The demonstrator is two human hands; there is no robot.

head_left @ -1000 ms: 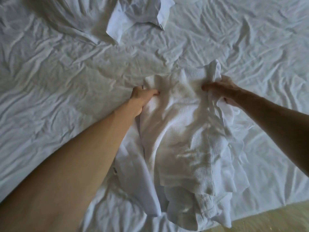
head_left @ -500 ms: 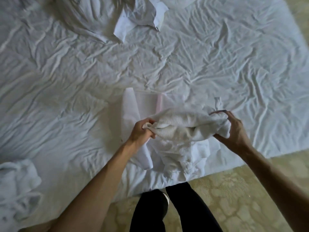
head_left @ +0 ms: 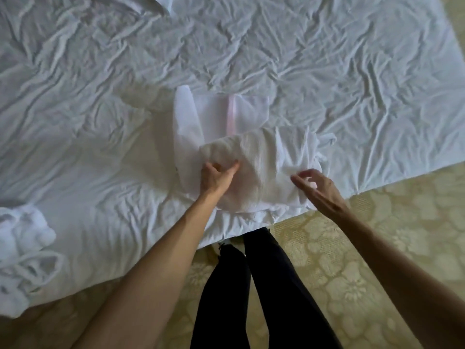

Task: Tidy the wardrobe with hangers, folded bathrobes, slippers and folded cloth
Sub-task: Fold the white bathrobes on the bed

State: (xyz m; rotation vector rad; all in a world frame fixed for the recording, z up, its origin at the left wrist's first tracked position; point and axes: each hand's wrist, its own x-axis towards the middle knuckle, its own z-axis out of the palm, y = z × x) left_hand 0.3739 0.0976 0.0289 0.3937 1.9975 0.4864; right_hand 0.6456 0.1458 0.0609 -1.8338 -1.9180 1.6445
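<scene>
Your folded bathrobe, white and waffle-textured, lies near the foot edge of the bed, right in front of your legs. Its lower half is folded up over the upper half, and a sleeve runs along the side of the bathrobe toward the far end. A thin pink strip shows on the flat upper layer beyond the fold.

Your left hand rests on the bathrobe's near left corner, its fingers spread and laid on the cloth, the thumb apart; it grips nothing. Your right hand hovers at the bathrobe's near right corner, fingers loosely bent and holding nothing; you cannot tell whether the tips touch the cloth.

Left of the bathrobe, well apart at the bed's edge, sits a second rumpled white robe. Beyond the bathrobe the sheet is heavily creased. Below it, patterned yellow carpet covers the floor.
</scene>
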